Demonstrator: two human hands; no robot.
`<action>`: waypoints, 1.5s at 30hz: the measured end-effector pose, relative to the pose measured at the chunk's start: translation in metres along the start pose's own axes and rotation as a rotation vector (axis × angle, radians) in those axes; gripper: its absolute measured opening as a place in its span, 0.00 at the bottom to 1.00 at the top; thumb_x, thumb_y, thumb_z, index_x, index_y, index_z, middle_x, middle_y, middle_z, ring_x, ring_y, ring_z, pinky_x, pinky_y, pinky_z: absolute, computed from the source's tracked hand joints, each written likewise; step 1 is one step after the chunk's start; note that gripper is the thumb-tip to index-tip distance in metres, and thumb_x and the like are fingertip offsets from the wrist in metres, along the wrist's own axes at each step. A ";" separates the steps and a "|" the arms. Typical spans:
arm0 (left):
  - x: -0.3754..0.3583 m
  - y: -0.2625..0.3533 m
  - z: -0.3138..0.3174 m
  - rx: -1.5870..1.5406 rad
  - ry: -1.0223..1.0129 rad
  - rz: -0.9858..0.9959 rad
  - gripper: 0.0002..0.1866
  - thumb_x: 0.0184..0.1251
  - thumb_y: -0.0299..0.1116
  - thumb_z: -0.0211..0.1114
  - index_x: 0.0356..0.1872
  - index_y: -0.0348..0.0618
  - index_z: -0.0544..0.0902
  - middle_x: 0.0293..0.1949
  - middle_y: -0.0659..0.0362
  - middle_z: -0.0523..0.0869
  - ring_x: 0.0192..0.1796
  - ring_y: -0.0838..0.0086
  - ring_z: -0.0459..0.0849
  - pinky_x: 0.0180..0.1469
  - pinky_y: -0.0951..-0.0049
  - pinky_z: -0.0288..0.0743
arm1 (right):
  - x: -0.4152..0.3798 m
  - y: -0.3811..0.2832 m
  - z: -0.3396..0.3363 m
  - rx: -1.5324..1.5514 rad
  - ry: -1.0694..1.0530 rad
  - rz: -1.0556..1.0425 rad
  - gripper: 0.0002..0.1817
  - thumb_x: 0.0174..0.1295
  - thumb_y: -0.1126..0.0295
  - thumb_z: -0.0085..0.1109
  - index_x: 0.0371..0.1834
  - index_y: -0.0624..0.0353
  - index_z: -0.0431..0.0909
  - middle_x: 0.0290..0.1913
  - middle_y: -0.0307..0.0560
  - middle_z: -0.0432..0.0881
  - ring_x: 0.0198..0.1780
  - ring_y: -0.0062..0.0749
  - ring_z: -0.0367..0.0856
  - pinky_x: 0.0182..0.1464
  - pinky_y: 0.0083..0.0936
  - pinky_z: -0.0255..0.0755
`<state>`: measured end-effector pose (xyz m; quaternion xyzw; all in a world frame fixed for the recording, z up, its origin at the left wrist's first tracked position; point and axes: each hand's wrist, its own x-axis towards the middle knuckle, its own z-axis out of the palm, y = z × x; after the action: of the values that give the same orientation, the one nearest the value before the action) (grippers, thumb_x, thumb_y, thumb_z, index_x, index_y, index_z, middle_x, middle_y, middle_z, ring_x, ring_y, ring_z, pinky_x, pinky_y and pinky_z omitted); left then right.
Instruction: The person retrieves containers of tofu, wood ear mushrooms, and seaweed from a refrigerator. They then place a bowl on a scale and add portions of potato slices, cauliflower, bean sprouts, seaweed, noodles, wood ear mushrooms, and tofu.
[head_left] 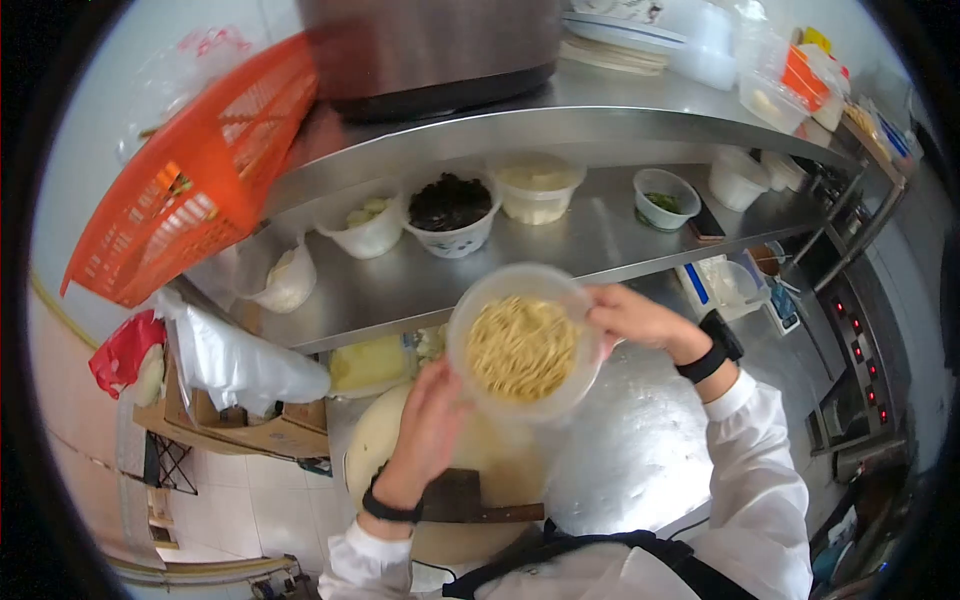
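Observation:
A round translucent plastic bowl (522, 345) holds pale yellow shredded strips and is up in the air over the cutting board (377, 432). My left hand (430, 420) touches the bowl's lower left side, its fingers partly blurred. On the right side, the fingers of my right hand (637, 318) are closed on the rim. Beneath the bowl, a dark cleaver (455, 495) lies flat on the round board.
Along the steel shelf (590, 240) stand bowls, one with black food (452, 207) and one with greens (664, 200). An orange basket (190, 190) leans at the left above a silvery bag (245, 355). A large pot (430, 50) sits on the upper shelf.

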<state>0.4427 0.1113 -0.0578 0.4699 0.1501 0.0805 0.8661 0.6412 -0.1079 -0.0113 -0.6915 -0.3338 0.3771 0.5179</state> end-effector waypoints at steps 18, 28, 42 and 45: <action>0.198 0.033 0.033 0.050 0.103 0.212 0.12 0.62 0.32 0.55 0.47 0.43 0.73 0.48 0.62 0.75 0.56 0.72 0.71 0.61 0.68 0.58 | 0.036 0.044 -0.226 0.551 0.685 0.077 0.17 0.58 0.77 0.44 0.45 0.82 0.57 0.41 0.60 0.69 0.34 0.44 0.82 0.32 0.24 0.84; 0.127 0.005 0.050 0.146 0.052 0.182 0.15 0.63 0.31 0.51 0.51 0.41 0.70 0.57 0.56 0.71 0.59 0.68 0.70 0.61 0.68 0.61 | 0.064 0.078 -0.221 0.480 0.700 -0.291 0.15 0.66 0.68 0.45 0.51 0.67 0.65 0.44 0.47 0.75 0.42 0.29 0.79 0.45 0.21 0.74; -0.160 -0.194 0.031 0.129 0.121 -0.498 0.10 0.68 0.33 0.49 0.46 0.42 0.73 0.48 0.60 0.78 0.50 0.76 0.76 0.53 0.74 0.69 | -0.131 0.285 0.131 0.288 0.209 0.221 0.04 0.57 0.76 0.56 0.35 0.59 0.74 0.31 0.37 0.74 0.32 0.21 0.73 0.35 0.18 0.69; -0.176 -0.190 0.024 0.212 0.193 -0.351 0.11 0.68 0.33 0.49 0.47 0.41 0.73 0.48 0.59 0.78 0.50 0.76 0.75 0.53 0.74 0.68 | -0.103 0.232 0.182 -0.263 0.135 -0.385 0.10 0.51 0.74 0.60 0.37 0.60 0.74 0.36 0.45 0.74 0.38 0.33 0.73 0.39 0.25 0.69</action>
<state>0.2849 -0.0605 -0.1722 0.5152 0.3194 -0.0427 0.7941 0.4494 -0.1670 -0.2505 -0.7003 -0.4703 0.1776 0.5069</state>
